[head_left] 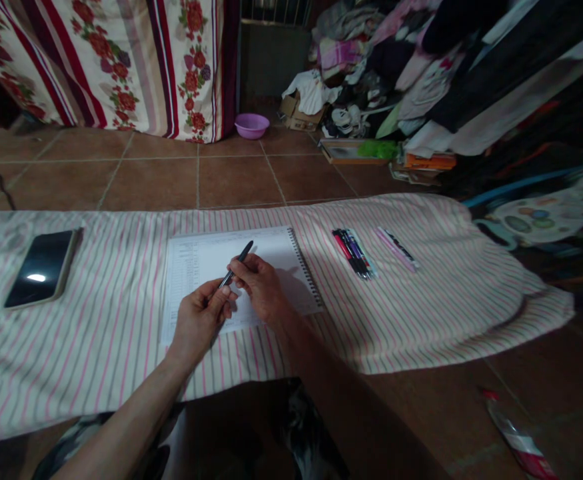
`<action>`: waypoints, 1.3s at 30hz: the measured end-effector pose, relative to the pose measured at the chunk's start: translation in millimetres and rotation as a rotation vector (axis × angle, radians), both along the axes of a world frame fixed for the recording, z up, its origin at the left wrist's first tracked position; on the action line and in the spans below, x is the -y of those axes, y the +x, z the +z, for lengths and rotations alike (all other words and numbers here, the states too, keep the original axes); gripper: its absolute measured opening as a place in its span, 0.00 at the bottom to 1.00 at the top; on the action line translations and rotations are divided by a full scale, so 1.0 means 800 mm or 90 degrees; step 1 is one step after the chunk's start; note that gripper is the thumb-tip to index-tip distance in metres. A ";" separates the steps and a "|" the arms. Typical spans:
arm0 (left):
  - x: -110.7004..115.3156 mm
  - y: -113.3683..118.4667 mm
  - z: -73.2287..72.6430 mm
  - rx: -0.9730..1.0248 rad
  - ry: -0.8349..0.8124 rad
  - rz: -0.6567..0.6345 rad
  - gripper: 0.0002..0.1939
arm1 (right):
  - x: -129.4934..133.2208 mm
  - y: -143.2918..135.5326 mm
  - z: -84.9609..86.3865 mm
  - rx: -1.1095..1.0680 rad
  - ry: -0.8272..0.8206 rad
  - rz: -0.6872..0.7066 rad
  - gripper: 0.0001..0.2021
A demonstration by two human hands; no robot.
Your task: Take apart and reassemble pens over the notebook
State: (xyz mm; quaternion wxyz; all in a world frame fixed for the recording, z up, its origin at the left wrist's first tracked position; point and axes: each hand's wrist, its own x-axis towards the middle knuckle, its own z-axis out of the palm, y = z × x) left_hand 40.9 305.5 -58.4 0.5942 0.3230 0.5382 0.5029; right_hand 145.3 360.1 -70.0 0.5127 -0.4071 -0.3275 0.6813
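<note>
The left hand (204, 313) hid the lower end of the black pen (244, 253), and with the right hand (258, 280) it covered part of the spiral notebook (278, 250), whose fine print was too small to read. The top edge cut off the floral curtain (146, 60), the left edge the striped cloth (121, 300). The bottle (518, 437) label was illegible.

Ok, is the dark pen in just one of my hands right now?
No, the left hand and the right hand both hold the dark pen, over the spiral notebook.
</note>
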 end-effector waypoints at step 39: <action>-0.001 0.002 -0.002 -0.015 0.009 -0.009 0.15 | 0.006 -0.002 0.004 0.132 0.029 0.031 0.14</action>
